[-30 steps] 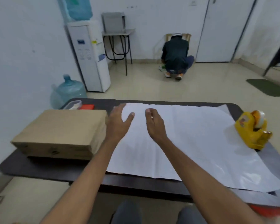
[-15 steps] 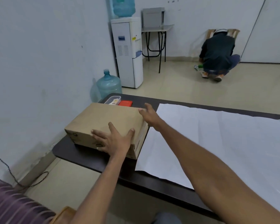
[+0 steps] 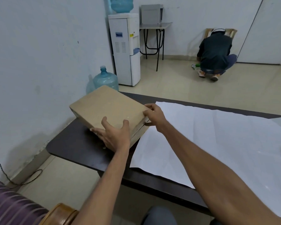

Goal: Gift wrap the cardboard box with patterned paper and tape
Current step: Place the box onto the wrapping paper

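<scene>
The cardboard box (image 3: 107, 108) was plain brown, flat and rectangular, closed, and tilted with its far end raised above the dark table's left end. The paper (image 3: 217, 140) lay spread flat just to its right, showing a white, creased face (no pattern was visible on this side), its near edge overhanging the table's front.

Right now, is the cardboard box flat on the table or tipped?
Tipped: both hands grip the cardboard box, its far end raised above the table.
</scene>
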